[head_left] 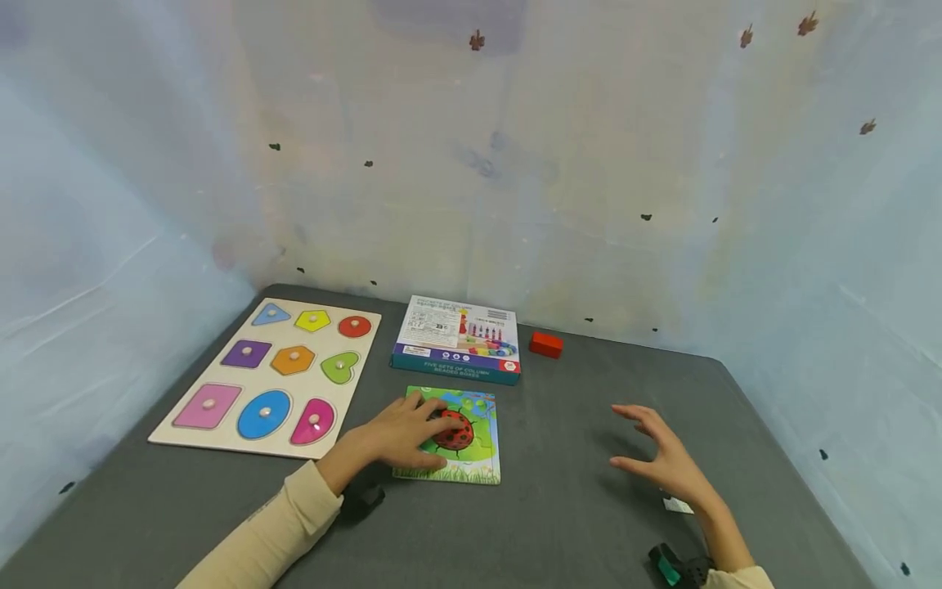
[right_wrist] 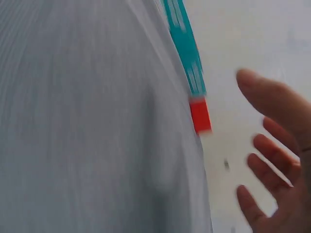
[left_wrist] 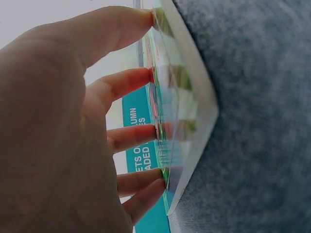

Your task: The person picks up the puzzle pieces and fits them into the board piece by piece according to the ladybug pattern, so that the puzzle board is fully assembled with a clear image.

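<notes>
A thin square ladybug picture board (head_left: pixel 482 454) lies flat on the grey table. My left hand (head_left: pixel 405 429) rests on its left part, fingers spread. In the left wrist view, the fingertips of the left hand (left_wrist: pixel 53 111) touch the top face of the board (left_wrist: pixel 187 126), and its pale edge lies against the table. Off to the right, my right hand (head_left: pixel 666 458) hovers over the table with thumb and fingers apart, holding nothing. The right wrist view shows the same hand (right_wrist: pixel 282 165) in the air, a little blurred.
Behind the board lies a flat box (head_left: pixel 456 368) with a teal side. A red block (head_left: pixel 546 344) sits to its right. On the left is a shape puzzle (head_left: pixel 302 388) with knobbed pieces. A small white label (head_left: pixel 677 505) shows by the right wrist. Pale sheeting (head_left: pixel 471 204) surrounds the table.
</notes>
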{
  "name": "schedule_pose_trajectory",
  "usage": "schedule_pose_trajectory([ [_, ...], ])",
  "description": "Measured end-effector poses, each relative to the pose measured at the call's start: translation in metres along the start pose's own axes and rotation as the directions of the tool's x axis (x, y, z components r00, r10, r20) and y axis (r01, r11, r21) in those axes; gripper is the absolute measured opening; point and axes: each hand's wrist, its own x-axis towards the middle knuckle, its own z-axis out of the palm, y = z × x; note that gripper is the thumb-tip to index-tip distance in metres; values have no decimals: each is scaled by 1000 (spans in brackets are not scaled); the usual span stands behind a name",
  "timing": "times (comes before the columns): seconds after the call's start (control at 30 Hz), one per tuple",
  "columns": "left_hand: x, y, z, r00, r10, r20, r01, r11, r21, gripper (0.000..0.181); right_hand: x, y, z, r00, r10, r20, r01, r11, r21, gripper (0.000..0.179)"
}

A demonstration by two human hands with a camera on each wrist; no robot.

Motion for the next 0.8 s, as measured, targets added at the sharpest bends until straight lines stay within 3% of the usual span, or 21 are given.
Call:
schedule_pose_trajectory([
  [0.2, 1, -2, 3, 1000, 2, 5, -2, 1000, 20, 59, -40, 22, -28, 985, 137, 102, -137, 991, -10, 68],
  [0.4, -1, 2, -2, 1000, 4, 0, -4, 1000, 8, 58, -56, 30, -41, 943, 262, 206, -256, 965, -55, 70],
  [0.63, -5, 8, -11, 1000, 0, 18, 0, 1000, -6, 58, -59, 36, -41, 950, 197, 241, -185, 980, -71, 66],
  [0.8, -2, 10, -15, 999, -10, 42, 9, 999, 32, 58, -62, 38, -45, 944, 220, 247, -205, 975, -85, 65],
])
